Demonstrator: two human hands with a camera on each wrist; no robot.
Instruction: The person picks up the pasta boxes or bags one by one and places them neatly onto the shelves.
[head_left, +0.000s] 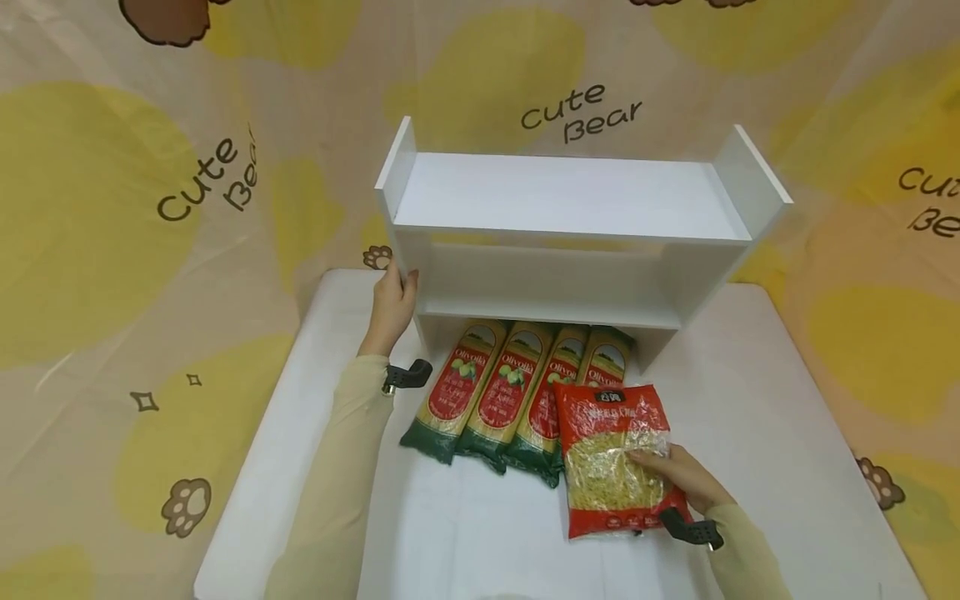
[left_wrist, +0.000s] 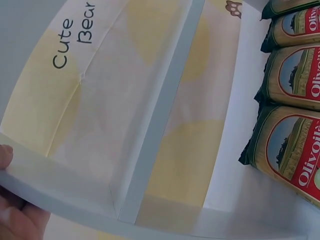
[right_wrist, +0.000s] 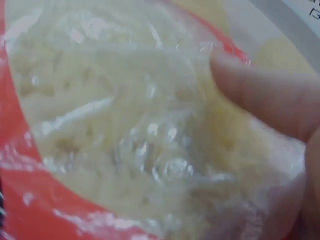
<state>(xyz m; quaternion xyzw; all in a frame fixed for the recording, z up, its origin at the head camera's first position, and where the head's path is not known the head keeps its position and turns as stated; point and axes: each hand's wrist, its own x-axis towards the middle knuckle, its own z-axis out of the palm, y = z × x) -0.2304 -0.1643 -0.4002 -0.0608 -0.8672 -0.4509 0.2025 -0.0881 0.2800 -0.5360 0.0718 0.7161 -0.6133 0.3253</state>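
My left hand [head_left: 393,307] grips the white shelf [head_left: 555,196] by its side, presumably steadying it, while my right hand [head_left: 686,477] pinches the red bag [head_left: 611,471], likely for control.

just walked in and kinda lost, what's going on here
A person's left hand grips the left side of a white shelf, while the right hand holds a red bag. Four long packets lie side by side on the table, partly under the shelf's lower board. In the head view, the bag hides part of the rightmost one.
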